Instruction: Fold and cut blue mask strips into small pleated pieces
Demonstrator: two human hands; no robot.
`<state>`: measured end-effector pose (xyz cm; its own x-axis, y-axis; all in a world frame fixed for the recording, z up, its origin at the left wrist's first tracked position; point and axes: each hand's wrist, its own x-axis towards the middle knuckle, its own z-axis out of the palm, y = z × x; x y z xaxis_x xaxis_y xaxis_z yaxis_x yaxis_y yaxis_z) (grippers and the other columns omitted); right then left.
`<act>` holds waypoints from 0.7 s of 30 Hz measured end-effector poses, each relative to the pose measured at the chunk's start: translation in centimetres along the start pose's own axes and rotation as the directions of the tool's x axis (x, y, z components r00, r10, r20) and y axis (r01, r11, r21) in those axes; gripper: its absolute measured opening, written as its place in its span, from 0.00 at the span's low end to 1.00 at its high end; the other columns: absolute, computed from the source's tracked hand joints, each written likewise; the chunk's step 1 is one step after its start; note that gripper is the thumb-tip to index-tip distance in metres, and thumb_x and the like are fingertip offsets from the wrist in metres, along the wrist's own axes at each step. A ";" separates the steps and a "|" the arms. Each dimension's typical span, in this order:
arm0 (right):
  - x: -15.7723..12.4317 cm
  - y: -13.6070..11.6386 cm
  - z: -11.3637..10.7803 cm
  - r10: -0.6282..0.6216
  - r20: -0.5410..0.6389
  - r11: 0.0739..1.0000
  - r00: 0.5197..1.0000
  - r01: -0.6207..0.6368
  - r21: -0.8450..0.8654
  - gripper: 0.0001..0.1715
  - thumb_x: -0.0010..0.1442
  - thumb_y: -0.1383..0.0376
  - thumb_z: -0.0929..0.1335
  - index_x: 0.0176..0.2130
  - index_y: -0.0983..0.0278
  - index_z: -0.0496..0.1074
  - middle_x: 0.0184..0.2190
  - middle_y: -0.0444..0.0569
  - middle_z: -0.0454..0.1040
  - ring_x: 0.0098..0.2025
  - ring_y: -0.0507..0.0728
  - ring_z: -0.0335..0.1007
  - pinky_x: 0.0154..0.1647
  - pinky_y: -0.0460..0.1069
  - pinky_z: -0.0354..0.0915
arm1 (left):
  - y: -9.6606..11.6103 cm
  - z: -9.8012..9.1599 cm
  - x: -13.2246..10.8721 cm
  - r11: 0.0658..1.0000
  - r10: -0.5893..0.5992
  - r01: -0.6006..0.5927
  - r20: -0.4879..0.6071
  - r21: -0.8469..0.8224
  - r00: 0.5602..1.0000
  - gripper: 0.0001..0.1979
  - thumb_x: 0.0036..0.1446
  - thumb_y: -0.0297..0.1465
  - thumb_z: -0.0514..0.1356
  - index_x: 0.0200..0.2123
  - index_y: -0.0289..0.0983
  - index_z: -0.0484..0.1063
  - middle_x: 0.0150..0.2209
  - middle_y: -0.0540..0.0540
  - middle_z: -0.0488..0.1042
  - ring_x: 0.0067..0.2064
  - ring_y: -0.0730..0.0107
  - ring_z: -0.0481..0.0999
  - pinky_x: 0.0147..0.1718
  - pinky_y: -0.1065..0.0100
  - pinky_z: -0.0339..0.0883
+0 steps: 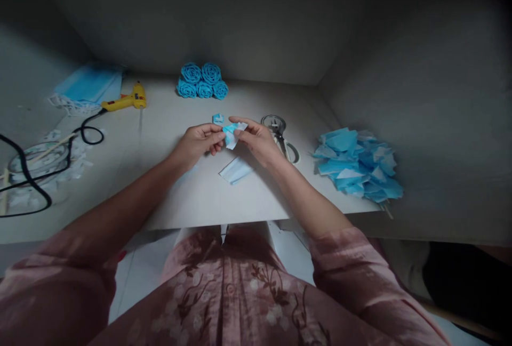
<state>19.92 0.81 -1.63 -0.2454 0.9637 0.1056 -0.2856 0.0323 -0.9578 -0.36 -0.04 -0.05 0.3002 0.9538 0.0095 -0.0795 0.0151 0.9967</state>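
We had open tabletop (256,96) to the right of the five blue rosettes (204,89), and a second lane between the scissors (281,139) and the blue heap (356,165), past which the side wall (440,138) closed us in. Just beyond our left hand (200,141), the small folded piece (218,118) stood in a low path toward the rosettes, while the scissors hemmed our right hand (258,141). Leftward, room ended at the glue gun (126,101) and its looping black cord (70,160).
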 end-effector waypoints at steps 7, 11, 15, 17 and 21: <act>0.0 0.5 0.1 -0.014 0.029 0.999 0.999 0.015 -0.030 0.30 0.51 0.54 0.83 0.51 0.59 0.82 0.36 0.43 0.79 0.37 0.53 0.72 0.46 0.52 0.71 | -0.1 0.1 0.0 0.996 0.029 -0.027 -0.021 0.079 0.999 0.13 0.52 0.37 0.75 0.32 0.36 0.78 0.24 0.51 0.75 0.24 0.77 0.70 0.24 0.72 0.61; 0.0 0.6 0.2 -0.019 0.046 0.999 0.999 0.020 -0.041 0.31 0.52 0.53 0.83 0.52 0.59 0.81 0.39 0.45 0.80 0.39 0.54 0.73 0.47 0.52 0.72 | -0.2 0.1 0.1 0.996 0.031 -0.027 -0.038 0.091 0.999 0.12 0.51 0.36 0.75 0.33 0.36 0.78 0.24 0.51 0.76 0.24 0.77 0.71 0.24 0.72 0.62; 0.0 0.6 0.3 -0.028 0.055 0.997 0.998 0.032 -0.064 0.30 0.53 0.52 0.83 0.52 0.59 0.81 0.39 0.45 0.80 0.40 0.54 0.74 0.47 0.52 0.73 | -0.3 0.2 0.1 0.995 0.042 -0.037 -0.057 0.095 0.997 0.11 0.52 0.34 0.73 0.35 0.36 0.79 0.25 0.52 0.76 0.24 0.76 0.72 0.24 0.72 0.63; 0.0 0.5 0.4 -0.030 0.060 0.997 0.998 0.034 -0.064 0.31 0.52 0.52 0.83 0.52 0.59 0.81 0.39 0.45 0.80 0.39 0.54 0.74 0.47 0.52 0.73 | -0.3 0.2 0.1 0.995 0.043 -0.037 -0.060 0.096 0.997 0.10 0.53 0.34 0.73 0.36 0.36 0.79 0.24 0.52 0.77 0.24 0.76 0.72 0.24 0.73 0.63; 0.0 0.4 0.5 -0.028 0.062 0.998 0.998 0.031 -0.049 0.31 0.51 0.53 0.84 0.51 0.59 0.82 0.37 0.44 0.80 0.38 0.54 0.73 0.46 0.52 0.73 | -0.1 0.4 0.0 0.995 0.038 -0.032 -0.068 0.092 0.997 0.07 0.55 0.31 0.72 0.35 0.36 0.78 0.24 0.51 0.77 0.24 0.76 0.72 0.24 0.73 0.62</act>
<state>19.32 0.64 -1.88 -0.2940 0.9442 0.1487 -0.2475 0.0750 -0.9660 0.01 -0.17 -0.09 0.2317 0.9719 0.0422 -0.0012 -0.0431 0.9991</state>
